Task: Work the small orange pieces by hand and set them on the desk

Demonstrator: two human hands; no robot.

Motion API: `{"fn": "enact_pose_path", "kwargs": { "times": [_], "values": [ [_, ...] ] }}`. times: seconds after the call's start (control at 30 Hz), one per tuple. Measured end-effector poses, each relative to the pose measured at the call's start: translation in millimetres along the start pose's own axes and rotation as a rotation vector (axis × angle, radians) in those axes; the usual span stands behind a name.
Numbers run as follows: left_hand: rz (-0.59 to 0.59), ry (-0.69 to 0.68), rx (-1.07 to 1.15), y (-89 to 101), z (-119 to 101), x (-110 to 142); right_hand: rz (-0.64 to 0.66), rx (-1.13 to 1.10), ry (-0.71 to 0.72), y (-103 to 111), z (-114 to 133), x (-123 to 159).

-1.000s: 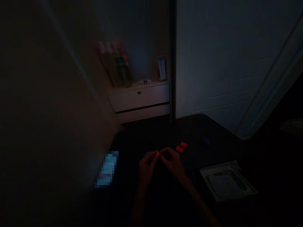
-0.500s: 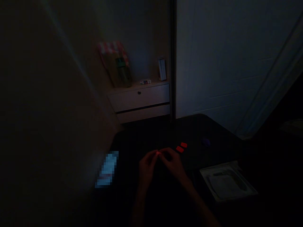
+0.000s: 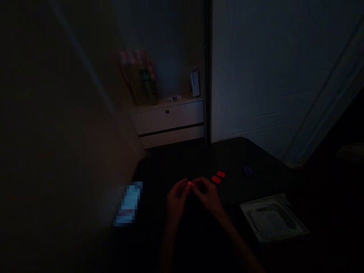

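Note:
In dim light, a small bright red piece (image 3: 190,183) sits between the fingertips of both hands, over the dark table. My left hand (image 3: 176,194) pinches it from the left. From the other side, the fingers and thumb of my right hand (image 3: 207,192) close on it too. Its exact kind is too small and dark to make out. Just beyond my right hand lie two flat red pieces, one nearer (image 3: 216,179) and one farther (image 3: 221,174), side by side on the tabletop (image 3: 193,159).
A purple rounded object (image 3: 247,171) lies on the table's right part. Nearer, at right, is a pale flat packet (image 3: 273,220). A pixelated bright panel (image 3: 129,204) stands at left. Behind are drawers (image 3: 173,117), with a green-capped bottle (image 3: 147,85) on top.
My left fingertips have lifted and parted slightly, so more of the red piece shows. Both hands otherwise stay in place, and the two red pieces on the table have not moved.

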State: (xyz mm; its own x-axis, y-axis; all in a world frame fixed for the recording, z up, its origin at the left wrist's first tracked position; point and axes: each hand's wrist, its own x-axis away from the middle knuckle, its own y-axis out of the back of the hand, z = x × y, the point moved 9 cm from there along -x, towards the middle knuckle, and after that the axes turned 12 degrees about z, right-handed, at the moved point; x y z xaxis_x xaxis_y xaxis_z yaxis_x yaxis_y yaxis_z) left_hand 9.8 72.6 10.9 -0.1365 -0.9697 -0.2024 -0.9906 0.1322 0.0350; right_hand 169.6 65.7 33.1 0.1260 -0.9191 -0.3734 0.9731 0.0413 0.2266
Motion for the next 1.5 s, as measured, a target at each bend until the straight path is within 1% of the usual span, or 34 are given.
{"fn": "enact_pose_path", "kwargs": {
  "times": [0.17, 0.37, 0.5, 0.67, 0.8, 0.93, 1.1, 1.3, 1.5],
  "values": [
    [-0.014, 0.004, -0.047, 2.1, -0.6, -0.2, 0.014, -0.003, 0.020, -1.0, 1.1, -0.1],
    [0.007, 0.010, -0.042, 0.7, -0.1, -1.4, 0.006, -0.010, 0.024, -0.6, -3.7, -0.2],
    [0.019, 0.004, -0.041, -0.3, -1.0, -1.4, 0.005, -0.018, 0.013, -0.7, -2.3, 0.2],
    [-0.019, 0.002, -0.017, 3.6, -1.6, 0.4, 0.028, -0.066, -0.011, -1.9, 1.2, 0.8],
    [-0.057, -0.004, -0.015, 7.1, -1.8, 1.6, 0.043, -0.107, -0.022, -1.5, -0.7, 0.3],
    [-0.037, 0.007, -0.019, 5.5, -2.1, 1.7, 0.045, -0.129, -0.049, -0.8, -4.6, -0.4],
    [-0.034, 0.011, -0.045, 5.3, -5.0, 2.8, 0.057, -0.130, -0.040, -1.5, -4.0, -1.0],
    [-0.017, 0.005, -0.029, 4.2, -6.3, 2.4, 0.068, -0.148, -0.063, -1.7, -4.4, -2.2],
    [-0.014, 0.012, -0.045, 2.9, -7.8, 2.1, 0.056, -0.165, -0.076, -1.5, -5.2, -1.9]
  ]
}}
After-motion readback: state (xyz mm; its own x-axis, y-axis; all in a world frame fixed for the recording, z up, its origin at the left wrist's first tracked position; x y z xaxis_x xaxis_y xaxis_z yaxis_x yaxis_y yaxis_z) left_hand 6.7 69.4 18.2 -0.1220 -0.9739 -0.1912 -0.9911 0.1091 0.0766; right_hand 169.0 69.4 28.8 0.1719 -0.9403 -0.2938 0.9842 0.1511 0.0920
